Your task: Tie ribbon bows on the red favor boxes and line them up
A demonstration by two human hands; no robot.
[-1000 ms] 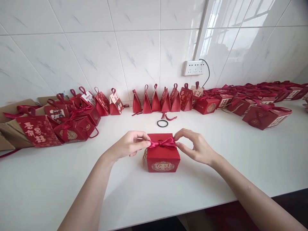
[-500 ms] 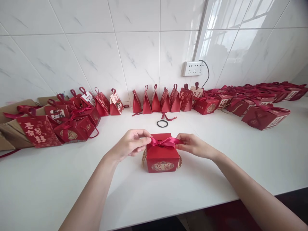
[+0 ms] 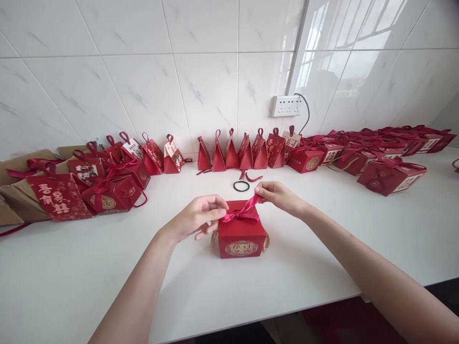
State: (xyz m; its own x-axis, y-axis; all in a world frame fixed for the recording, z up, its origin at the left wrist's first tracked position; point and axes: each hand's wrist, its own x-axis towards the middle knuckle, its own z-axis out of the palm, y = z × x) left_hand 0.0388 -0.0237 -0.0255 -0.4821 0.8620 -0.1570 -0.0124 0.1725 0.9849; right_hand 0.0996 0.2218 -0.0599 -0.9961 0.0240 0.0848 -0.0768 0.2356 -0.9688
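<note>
A red gift box (image 3: 242, 234) with a gold emblem on its front stands upright on the white table, a twisted gold cord (image 3: 266, 241) at each side. Across its top runs a crimson satin ribbon (image 3: 239, 215), knotted in the middle. My left hand (image 3: 201, 217) pinches the ribbon's left part between thumb and forefinger, the other fingers loosely curled beside the box. Above the box's back right corner, my right hand (image 3: 278, 197) is closed on the ribbon's right end and holds it raised and taut. Just behind the box lies a black ring-shaped band (image 3: 241, 186).
Several red peaked boxes (image 3: 229, 155) stand in a row along the tiled wall. More ribboned boxes (image 3: 390, 177) fill the right side. At the left, boxes (image 3: 111, 193) crowd around an open cardboard carton (image 3: 14, 191). A power strip (image 3: 286, 106) is on the wall.
My right hand has moved up and away from me, drawing the ribbon's right end upward off the box's side. The left hand stays at the ribbon, nearly in place.
</note>
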